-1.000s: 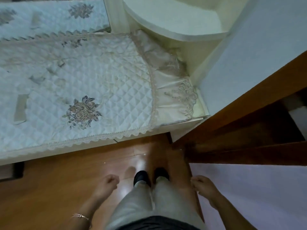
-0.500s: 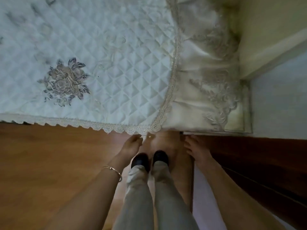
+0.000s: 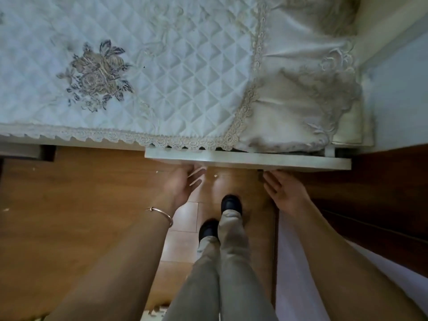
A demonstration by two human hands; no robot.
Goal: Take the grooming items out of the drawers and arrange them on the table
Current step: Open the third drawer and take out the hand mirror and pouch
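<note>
The table cover (image 3: 185,72) is quilted cloth with a satin sheen, edged at the near side with openwork lace trim (image 3: 115,136). The drawer front (image 3: 247,160) looks smooth, pale and matt. The wood floor (image 3: 69,205) is glossy, the bracelet (image 3: 162,215) shiny metal, the trousers (image 3: 231,274) matt cloth.

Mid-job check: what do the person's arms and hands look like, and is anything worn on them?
Both forearms are bare, with no sleeves in view. The left hand and right hand wear no gloves. A thin copper-toned bangle with a small knot circles the left wrist; the right wrist shows nothing. The left fingers are too blurred to judge rings.
</note>
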